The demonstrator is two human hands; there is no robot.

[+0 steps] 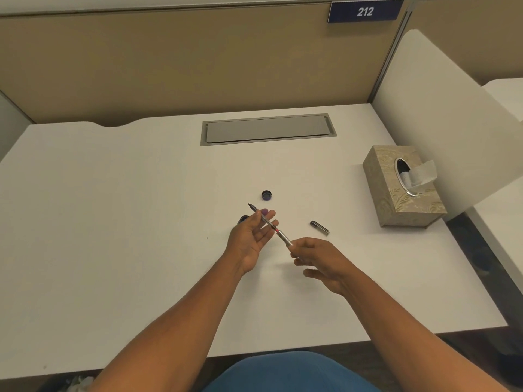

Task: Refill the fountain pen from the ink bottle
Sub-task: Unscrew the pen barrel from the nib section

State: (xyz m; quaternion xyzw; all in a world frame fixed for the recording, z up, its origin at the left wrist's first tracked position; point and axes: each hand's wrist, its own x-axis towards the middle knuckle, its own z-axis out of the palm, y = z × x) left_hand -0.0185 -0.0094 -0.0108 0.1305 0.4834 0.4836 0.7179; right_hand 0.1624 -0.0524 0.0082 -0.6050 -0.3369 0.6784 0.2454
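Looking down from the head camera, we see a white desk (113,222) with a tan partition behind it and a grey metal cable hatch (268,129) set into its far middle. Our left hand (249,236) holds the slim fountain pen with its clear barrel (268,224) above the desk, fingers closed narrowly around the front half, palm turned up and the remaining fingers loosely spread. The pen lies slanted, its dark nib (250,205) pointing up and to the left, away from us. Our right hand (317,258) pinches the rear metal end of the pen between thumb and fingertips, while the other fingers hang loosely curled below.

Just beyond the left hand's fingers, partly hidden by them, stands the small dark ink bottle (243,219) on the desk; we cannot tell how full it is. Its round dark cap with a purple inside (267,195) lies apart from it, further back and a little right, opening upward. The dark pen cap (319,227) lies on its side to the right of the hands. A beige patterned tissue box (402,190) sits near the right edge, a tissue sticking out of its oval slot. A blue sign reading 212 (365,11) hangs on the partition above.
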